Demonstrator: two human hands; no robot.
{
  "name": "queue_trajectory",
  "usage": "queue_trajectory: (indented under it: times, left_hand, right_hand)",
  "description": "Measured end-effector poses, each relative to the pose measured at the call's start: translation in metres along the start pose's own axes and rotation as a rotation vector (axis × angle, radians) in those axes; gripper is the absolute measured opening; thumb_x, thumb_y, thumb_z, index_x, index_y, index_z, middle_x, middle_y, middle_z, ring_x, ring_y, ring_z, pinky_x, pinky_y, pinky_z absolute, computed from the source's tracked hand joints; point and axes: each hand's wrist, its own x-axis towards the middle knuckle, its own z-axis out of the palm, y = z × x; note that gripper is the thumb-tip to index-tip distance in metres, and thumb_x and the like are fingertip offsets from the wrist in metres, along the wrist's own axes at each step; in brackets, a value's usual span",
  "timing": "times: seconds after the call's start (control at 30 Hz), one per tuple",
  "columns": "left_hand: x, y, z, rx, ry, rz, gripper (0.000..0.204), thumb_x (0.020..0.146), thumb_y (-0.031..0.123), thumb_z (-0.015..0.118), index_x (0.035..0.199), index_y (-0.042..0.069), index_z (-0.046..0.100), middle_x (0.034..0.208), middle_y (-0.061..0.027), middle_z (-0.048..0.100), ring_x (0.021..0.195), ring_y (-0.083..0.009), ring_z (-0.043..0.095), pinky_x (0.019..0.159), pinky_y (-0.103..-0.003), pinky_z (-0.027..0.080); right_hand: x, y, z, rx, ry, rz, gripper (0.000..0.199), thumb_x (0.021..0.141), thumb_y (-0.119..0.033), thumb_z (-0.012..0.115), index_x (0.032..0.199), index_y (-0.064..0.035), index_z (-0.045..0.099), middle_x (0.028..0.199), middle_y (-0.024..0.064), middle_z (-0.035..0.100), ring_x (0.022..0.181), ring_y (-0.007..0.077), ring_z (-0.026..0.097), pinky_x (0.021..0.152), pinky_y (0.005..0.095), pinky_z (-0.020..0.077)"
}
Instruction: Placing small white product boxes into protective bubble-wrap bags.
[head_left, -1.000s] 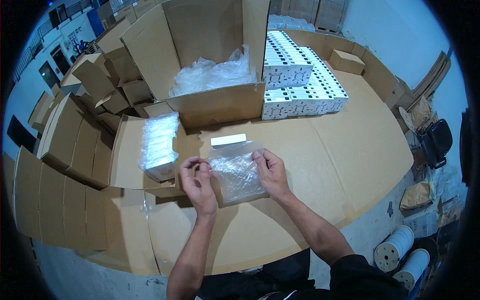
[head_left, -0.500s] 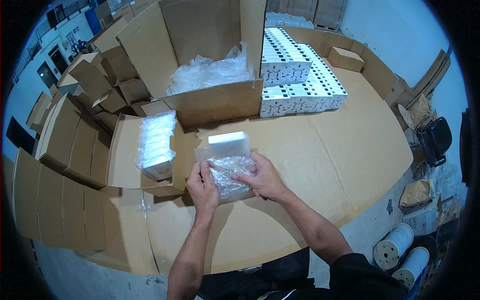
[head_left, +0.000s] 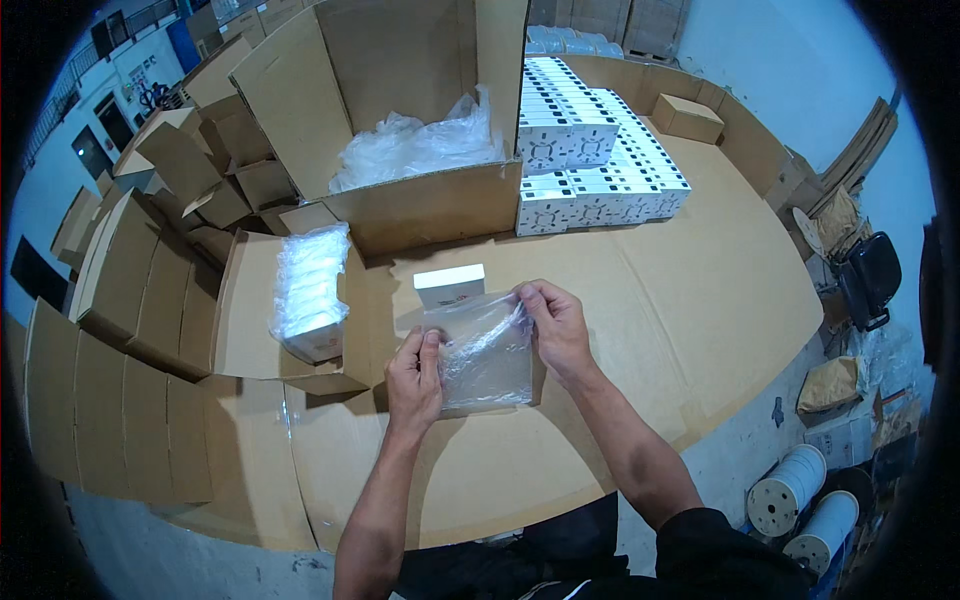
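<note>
Between my hands a clear bubble-wrap bag (head_left: 485, 360) hangs spread over the cardboard-covered table. My left hand (head_left: 413, 378) pinches its left edge, and my right hand (head_left: 553, 325) grips its upper right corner. Just beyond the bag a small white box (head_left: 449, 284) stands on the table, its lower part partly hidden behind the plastic. To the left, an open carton (head_left: 250, 325) holds a row of bubble-wrapped white boxes (head_left: 310, 285).
A tall open carton (head_left: 440, 212) at the back holds loose clear plastic bags (head_left: 420, 145). Stacked white printed boxes (head_left: 600, 190) stand right of it. Brown cartons (head_left: 120, 410) line the left side. A small brown box (head_left: 688, 117) sits far right, and cable spools (head_left: 785, 492) lie on the floor.
The crumpled bag has been stretched flat between my hands. My right hand has moved up and to the right; the left has shifted slightly.
</note>
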Motion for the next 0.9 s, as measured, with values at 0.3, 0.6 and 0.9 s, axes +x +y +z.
queue_trajectory:
  times: [0.3, 0.6, 0.9]
  left_hand:
    - [0.001, -0.003, 0.001, 0.027, -0.013, 0.032, 0.028, 0.106, 0.023, 0.052, 0.093, 0.002, 0.065, 0.062, -0.0015, 0.049, 0.057, -0.0085, 0.047, 0.053, -0.028, 0.04]
    - [-0.001, 0.007, 0.004, 0.131, -0.052, 0.056, 0.028, 0.105, 0.021, 0.052, 0.091, 0.001, 0.065, 0.059, -0.0043, 0.051, 0.054, -0.0098, 0.051, 0.052, -0.031, 0.042]
    - [0.001, -0.002, 0.003, 0.237, 0.019, 0.034, 0.027, 0.105, 0.021, 0.052, 0.09, 0.001, 0.064, 0.069, -0.012, 0.063, 0.059, -0.0152, 0.059, 0.058, -0.035, 0.048]
  right_hand:
    - [-0.005, -0.031, 0.008, -0.775, 0.081, -0.732, 0.038, 0.072, -0.007, 0.081, 0.108, -0.0102, 0.071, 0.114, 0.0092, 0.066, 0.105, 0.0302, 0.057, 0.091, 0.0399, 0.0483]
    - [-0.007, -0.014, 0.015, -0.933, 0.04, -0.812, 0.023, 0.071, -0.008, 0.083, 0.092, -0.0112, 0.073, 0.113, 0.0052, 0.064, 0.107, 0.0272, 0.055, 0.091, 0.0408, 0.0457]
    - [-0.011, -0.022, 0.018, -1.035, -0.134, -0.932, 0.015, 0.075, -0.008, 0.078, 0.085, -0.0085, 0.067, 0.092, 0.004, 0.062, 0.094, 0.0235, 0.06, 0.086, 0.0404, 0.0441]
